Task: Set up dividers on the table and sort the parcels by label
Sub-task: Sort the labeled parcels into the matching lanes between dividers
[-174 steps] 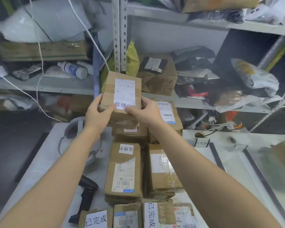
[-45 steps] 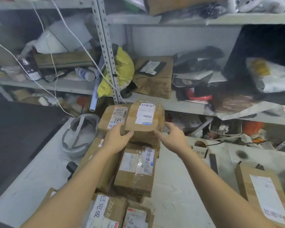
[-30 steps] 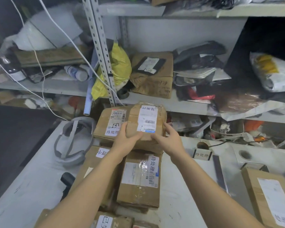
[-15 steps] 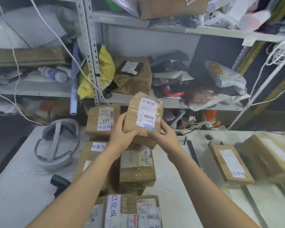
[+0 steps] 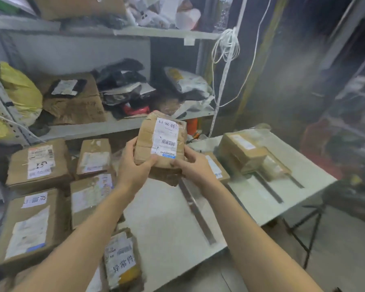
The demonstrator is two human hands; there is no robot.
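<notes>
I hold a taped brown parcel [image 5: 160, 140] with a white shipping label up in front of me, above the white table [image 5: 169, 224]. My left hand [image 5: 135, 165] grips its lower left edge and my right hand [image 5: 193, 164] grips its lower right edge. Several labelled cardboard parcels [image 5: 38, 165] lie grouped on the table's left side. A dark divider strip [image 5: 195, 209] lies across the table under my right forearm. Two more divider strips [image 5: 268, 189] lie further right, with stacked parcels [image 5: 242, 150] at the far right end.
A metal shelf rack [image 5: 97, 127] stuffed with boxes and bags stands behind the table. A white cord [image 5: 226, 60] hangs from the rack's right post. A black stand [image 5: 310, 226] stands on the floor beyond the table's right edge.
My view has swung to the right with the parcel in both hands. The parcel pile now sits at the left and the table's right end with its dividers has come into view.
</notes>
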